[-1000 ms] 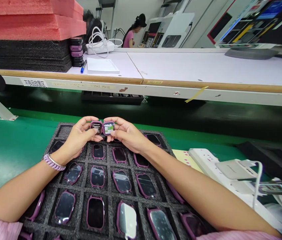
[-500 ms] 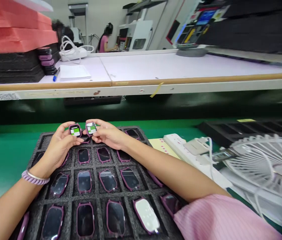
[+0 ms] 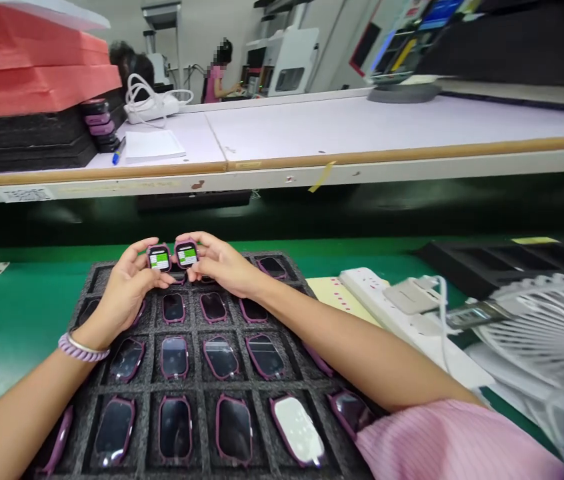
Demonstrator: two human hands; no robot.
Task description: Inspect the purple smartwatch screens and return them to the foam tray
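My left hand (image 3: 132, 283) grips a purple-framed smartwatch (image 3: 160, 259) by its edges, its lit screen showing green and white rows. Close beside it, my right hand (image 3: 225, 263) pinches a second smartwatch (image 3: 187, 254) with a similar lit screen. Both watches are held side by side above the far part of a black foam tray (image 3: 149, 387). In the tray's compartments lie several purple-framed watches with dark screens, such as one watch (image 3: 175, 427) near the front. Another watch (image 3: 298, 430) has a white screen. My hands and forearms hide some compartments.
A white power strip (image 3: 412, 327) with a plugged-in charger (image 3: 412, 293) lies right of the tray, beside a white fan (image 3: 552, 333). Behind runs a raised shelf (image 3: 302, 133) with red foam stacks (image 3: 37, 73), a notepad (image 3: 155, 145) and a cable. A person (image 3: 217, 77) sits in the background.
The right-hand watch has turned so its screen faces me with less glare. Both hands still hold their watches close together. The whole view has shifted slightly.
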